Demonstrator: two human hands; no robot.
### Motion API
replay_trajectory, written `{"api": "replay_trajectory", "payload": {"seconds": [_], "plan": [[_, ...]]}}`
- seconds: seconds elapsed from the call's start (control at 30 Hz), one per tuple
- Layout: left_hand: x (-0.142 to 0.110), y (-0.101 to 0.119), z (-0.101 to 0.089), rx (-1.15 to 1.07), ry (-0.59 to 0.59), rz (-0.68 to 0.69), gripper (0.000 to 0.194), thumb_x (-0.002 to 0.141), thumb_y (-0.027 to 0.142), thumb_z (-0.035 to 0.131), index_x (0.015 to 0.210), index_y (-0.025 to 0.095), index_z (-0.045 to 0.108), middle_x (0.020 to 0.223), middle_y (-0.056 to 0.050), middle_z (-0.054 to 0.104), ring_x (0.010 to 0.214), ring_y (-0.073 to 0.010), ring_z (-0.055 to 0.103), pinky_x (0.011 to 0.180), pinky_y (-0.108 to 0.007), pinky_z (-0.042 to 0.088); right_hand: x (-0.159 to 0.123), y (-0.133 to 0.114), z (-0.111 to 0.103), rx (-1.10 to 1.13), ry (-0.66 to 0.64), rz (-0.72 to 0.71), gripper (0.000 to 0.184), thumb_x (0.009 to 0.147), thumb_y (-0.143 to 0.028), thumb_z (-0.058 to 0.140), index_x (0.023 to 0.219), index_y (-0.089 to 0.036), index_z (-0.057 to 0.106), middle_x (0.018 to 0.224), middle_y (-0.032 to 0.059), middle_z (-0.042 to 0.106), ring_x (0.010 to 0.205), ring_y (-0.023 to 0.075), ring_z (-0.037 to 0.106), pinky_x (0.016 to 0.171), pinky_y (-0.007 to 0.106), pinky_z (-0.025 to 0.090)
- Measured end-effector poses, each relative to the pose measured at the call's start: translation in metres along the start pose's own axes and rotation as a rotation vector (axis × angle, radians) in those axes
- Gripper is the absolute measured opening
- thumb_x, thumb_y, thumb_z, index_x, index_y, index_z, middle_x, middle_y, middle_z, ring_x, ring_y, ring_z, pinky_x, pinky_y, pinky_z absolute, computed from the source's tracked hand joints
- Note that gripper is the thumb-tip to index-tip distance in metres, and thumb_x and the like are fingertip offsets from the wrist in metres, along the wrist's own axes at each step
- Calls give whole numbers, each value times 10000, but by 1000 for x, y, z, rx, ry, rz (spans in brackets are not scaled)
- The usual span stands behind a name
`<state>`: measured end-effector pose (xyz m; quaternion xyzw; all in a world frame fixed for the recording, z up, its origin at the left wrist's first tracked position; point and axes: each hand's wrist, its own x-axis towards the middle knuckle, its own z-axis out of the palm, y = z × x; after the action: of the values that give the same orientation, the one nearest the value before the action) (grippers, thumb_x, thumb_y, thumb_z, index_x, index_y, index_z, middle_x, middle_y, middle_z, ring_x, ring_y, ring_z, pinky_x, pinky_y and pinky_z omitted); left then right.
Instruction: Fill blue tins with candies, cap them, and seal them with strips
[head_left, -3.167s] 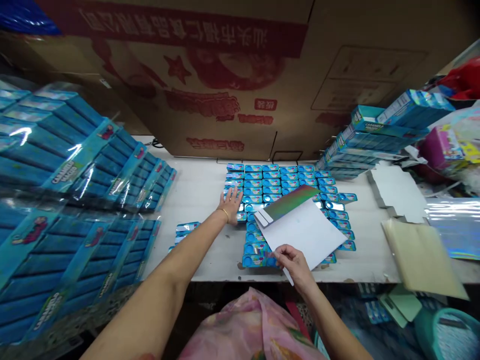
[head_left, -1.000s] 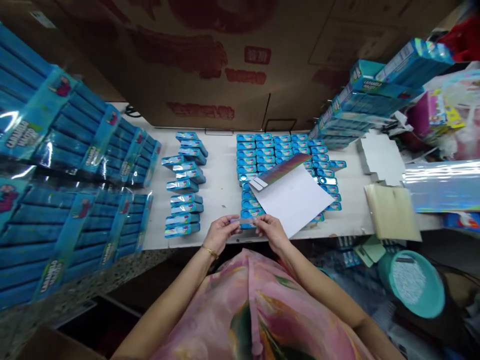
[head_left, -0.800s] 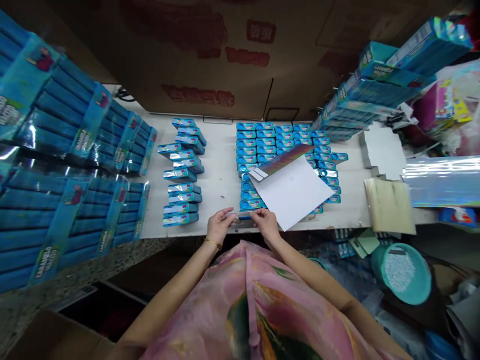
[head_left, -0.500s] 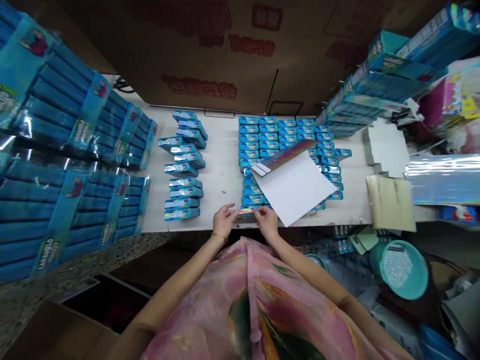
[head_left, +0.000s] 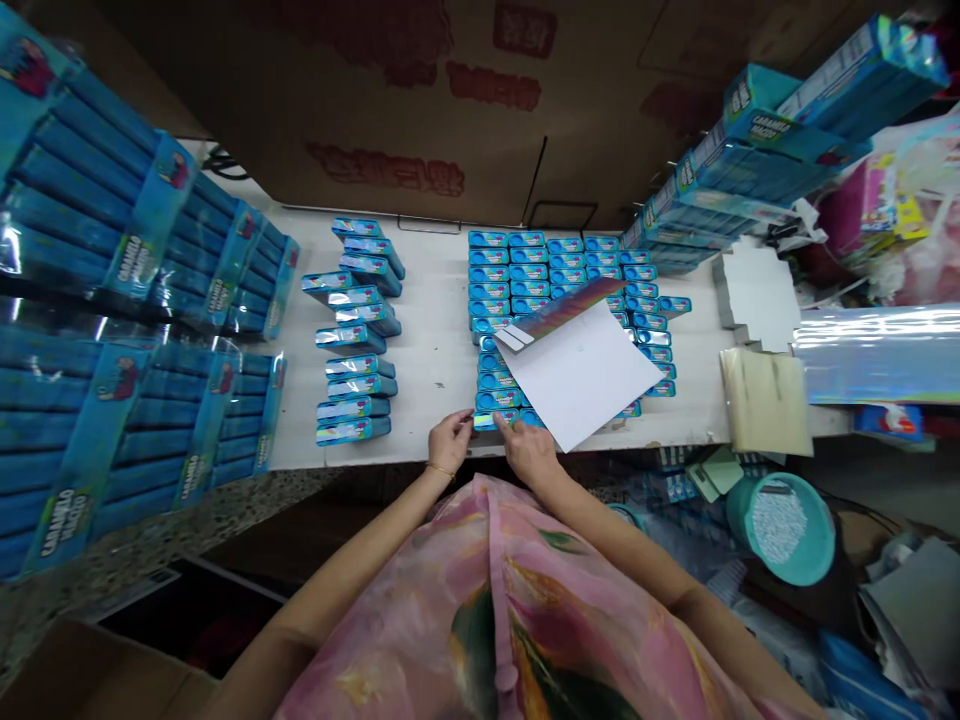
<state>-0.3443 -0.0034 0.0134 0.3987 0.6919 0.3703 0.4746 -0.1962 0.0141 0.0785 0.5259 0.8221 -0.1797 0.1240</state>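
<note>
Clock ref: all bearings taken from the shiny strip.
Shiny strip (head_left: pixel 486 421): on top of the blue box block (head_left: pixel 528 272), at its 7 o'clock corner by the bench edge; couldn't tell if fully stuck.
Left hand (head_left: pixel 450 440): 8 o'clock, finger and thumb near each other at the strip's 9 o'clock end; couldn't tell if they gripped.
Right hand (head_left: pixel 529 450): 4 o'clock, index out on the strip's 3 o'clock end, apart from the loosely bent others, nothing clamped.
White sheet (head_left: pixel 586 375): 2 o'clock, lay slanted over the block, iridescent band along its far edge.
Loose boxes (head_left: pixel 355 385): 10 o'clock, ragged column on the bench (head_left: pixel 435 350), well apart from the block.
Wrapped packs (head_left: pixel 135 262): past that column.
Carton (head_left: pixel 585 130): 12 o'clock, behind everything.
Yellowish sheets (head_left: pixel 769 400): 3 o'clock, on the bench.
Teal bucket (head_left: pixel 820 550): 4 o'clock, below bench level, white bits inside.
</note>
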Motion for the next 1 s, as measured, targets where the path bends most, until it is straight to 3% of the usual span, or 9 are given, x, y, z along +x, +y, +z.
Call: {"api": "replay_trajectory", "payload": {"seconds": [0.13,0.23,0.3,0.4,0.47,0.6,0.73,0.83,1.0], "plan": [[-5,-4,9,304,-57,236,484,627,45,384,1066,159,553,1097,-89,551,1038,-202,490,920,-355,374,-2,-2,3,-98,-96,-70,491,831,-110,299,1320,-160,277,845,135,594,688,201,580,586,303,401],[-4,-8,6,429,-38,235,571,583,18,393,1130,141,500,1157,-116,493,1075,-232,457,933,-391,357,1,3,-16,-65,-85,-133,436,829,-138,329,1263,-165,373,846,115,595,679,187,570,590,286,401],[3,-4,-3,430,17,198,531,596,34,406,1104,144,517,1125,-119,496,1042,-236,475,914,-401,371,8,14,-41,-32,46,-169,389,837,-179,345,1215,-194,435,891,96,589,731,178,553,631,278,398],[20,24,-17,297,186,204,397,710,132,402,1084,159,531,1079,-105,503,1005,-208,494,914,-378,368,32,44,-85,-69,403,-115,406,853,-176,320,1251,-211,396,1073,107,532,905,196,486,752,310,359],[37,56,-16,159,205,252,359,764,244,420,1100,163,520,1099,-99,505,1016,-190,490,917,-342,362,54,68,-104,-153,541,-124,426,850,-136,318,1263,-222,379,1180,106,470,998,220,422,804,350,314],[76,113,12,-241,84,38,477,697,405,548,1102,157,501,1047,-95,572,974,-181,530,848,-308,402,77,106,-99,-274,490,-242,366,847,-113,323,1164,-195,489,1061,103,534,882,209,429,727,348,304],[98,131,44,-457,-106,-208,510,491,344,713,932,126,578,780,-57,635,700,-171,592,689,-319,452,60,119,-82,-237,474,-259,374,854,-135,317,1202,-168,451,1074,112,520,872,208,416,712,340,311],[96,132,57,-538,-153,-220,380,446,283,715,772,124,605,603,-4,607,549,-140,557,600,-300,454,50,115,-92,-131,430,-305,375,837,-152,364,1202,-176,450,1088,100,507,921,203,409,767,333,323],[85,139,65,-586,-127,-127,310,481,255,695,757,136,616,622,9,620,554,-122,555,600,-281,460,73,107,-117,-95,407,-371,344,870,-229,341,1188,-193,467,1094,93,508,918,204,411,775,332,341]]}}
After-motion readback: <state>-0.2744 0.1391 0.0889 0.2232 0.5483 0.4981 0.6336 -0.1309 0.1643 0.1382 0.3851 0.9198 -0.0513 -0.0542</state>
